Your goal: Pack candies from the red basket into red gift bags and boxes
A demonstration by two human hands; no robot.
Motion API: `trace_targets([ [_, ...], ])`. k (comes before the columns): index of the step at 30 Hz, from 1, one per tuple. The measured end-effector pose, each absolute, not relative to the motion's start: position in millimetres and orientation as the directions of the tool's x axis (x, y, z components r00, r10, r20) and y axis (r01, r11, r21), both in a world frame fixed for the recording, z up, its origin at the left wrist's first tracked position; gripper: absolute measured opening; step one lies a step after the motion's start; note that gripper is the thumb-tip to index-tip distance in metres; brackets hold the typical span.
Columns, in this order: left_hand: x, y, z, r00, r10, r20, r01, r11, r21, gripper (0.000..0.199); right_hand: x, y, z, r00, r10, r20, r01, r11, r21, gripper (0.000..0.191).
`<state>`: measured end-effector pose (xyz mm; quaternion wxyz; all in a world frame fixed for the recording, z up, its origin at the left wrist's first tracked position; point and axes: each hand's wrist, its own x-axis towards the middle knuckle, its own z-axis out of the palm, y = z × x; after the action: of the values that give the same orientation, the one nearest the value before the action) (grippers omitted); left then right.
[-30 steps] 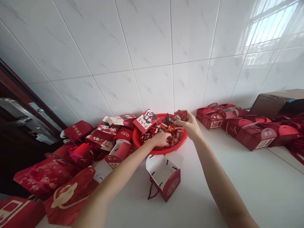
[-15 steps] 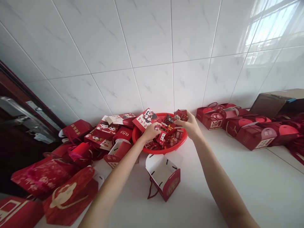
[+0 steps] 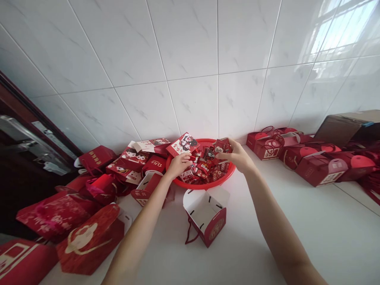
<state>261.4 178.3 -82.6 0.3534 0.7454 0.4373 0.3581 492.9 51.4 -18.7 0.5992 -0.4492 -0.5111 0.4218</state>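
A red plastic basket (image 3: 218, 183) heaped with small red-wrapped candies (image 3: 204, 166) stands by the wall. At its left rim is my left hand (image 3: 179, 164), fingers stretched over the candies and apart from one another, with no packet visible in its grasp. My right hand (image 3: 240, 157) pinches a dark red candy packet (image 3: 223, 145) with pale print between thumb and fingers, over the basket's right side. In front of the basket an open red gift box (image 3: 206, 217) with a white inside and a cord handle sits on the white tabletop; no candy shows in it.
Red gift boxes and bags (image 3: 92, 239) crowd the left side, near a dark door with a metal handle (image 3: 18, 130). More red boxes (image 3: 320, 168) line the right, beside a brown carton (image 3: 341, 126). A patterned card box (image 3: 183, 144) leans on the basket's back left.
My left hand has drawn back left from the middle of the candies, and its fingers have loosened from a packet there. My right hand still holds its packet, moved slightly.
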Motion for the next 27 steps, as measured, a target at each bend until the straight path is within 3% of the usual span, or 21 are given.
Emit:
trace_targets([
  [6,249,150,-79,0.38,0.883,0.275,0.311,-0.402,0.861,0.038,484,30,-5,-0.344,0.923,0.172,0.202,0.251,-0.947,0.033],
  [11,245,128,-76,0.359,0.879,0.314,0.237,-0.411,0.88,0.036,463,20,-2,-0.577,0.817,-0.015,0.54,0.368,-0.757,0.022],
  [18,233,105,-57,0.451,0.858,0.245,0.217,-0.372,0.902,0.039,451,23,-10,-0.634,0.769,-0.084,0.637,0.457,-0.621,0.029],
  [23,221,85,-33,0.697,0.717,0.008,0.4,-0.399,0.825,0.034,448,20,-12,-0.677,0.723,-0.135,0.642,0.491,-0.589,0.035],
  [27,216,73,-20,0.759,0.635,-0.142,0.523,-0.466,0.713,0.029,447,19,-13,-0.627,0.768,-0.131,0.669,0.445,-0.595,0.038],
])
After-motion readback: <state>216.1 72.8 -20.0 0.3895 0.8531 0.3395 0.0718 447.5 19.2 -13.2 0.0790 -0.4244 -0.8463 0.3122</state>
